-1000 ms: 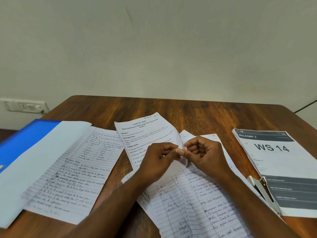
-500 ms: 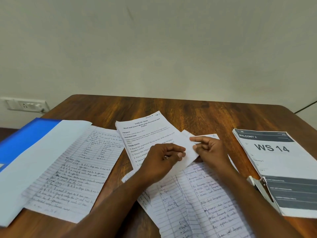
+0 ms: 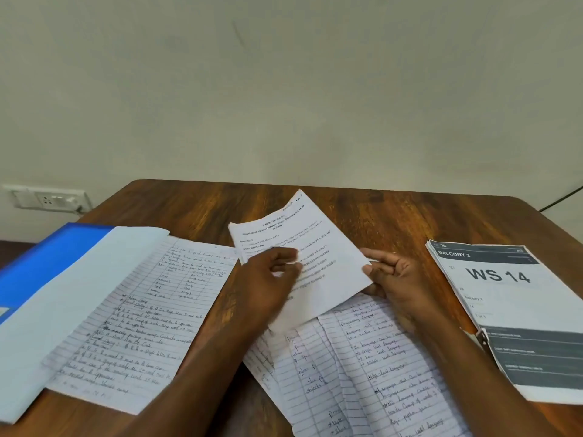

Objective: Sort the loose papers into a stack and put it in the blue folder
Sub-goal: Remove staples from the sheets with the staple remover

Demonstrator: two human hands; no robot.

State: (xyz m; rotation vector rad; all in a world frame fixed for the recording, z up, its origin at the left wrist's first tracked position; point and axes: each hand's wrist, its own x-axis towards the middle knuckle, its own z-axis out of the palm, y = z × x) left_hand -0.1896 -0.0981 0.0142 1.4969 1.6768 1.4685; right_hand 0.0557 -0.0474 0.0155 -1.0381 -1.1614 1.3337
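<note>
A printed task sheet [image 3: 315, 247] is lifted and tilted above the table's middle. My right hand [image 3: 394, 279] holds its right edge with the fingers under it. My left hand [image 3: 271, 279] lies curled over its left part, blurred. Beneath them, several lined handwritten pages [image 3: 362, 367] are spread loosely. Another handwritten page [image 3: 142, 316] lies to the left, overlapping a blank white sheet [image 3: 63, 294]. The blue folder [image 3: 47, 263] lies at the far left, partly covered by that white sheet.
A printed booklet marked WS 14 [image 3: 504, 304] lies at the right of the wooden table [image 3: 394, 216], with a metal clip or stapler [image 3: 482, 339] at its left edge. A wall socket [image 3: 47, 200] sits at the far left. A plain wall stands behind.
The printed sheet has come up off the table and turned clockwise. My right hand moved from the pages to the sheet's right edge; my left hand shifted left over it.
</note>
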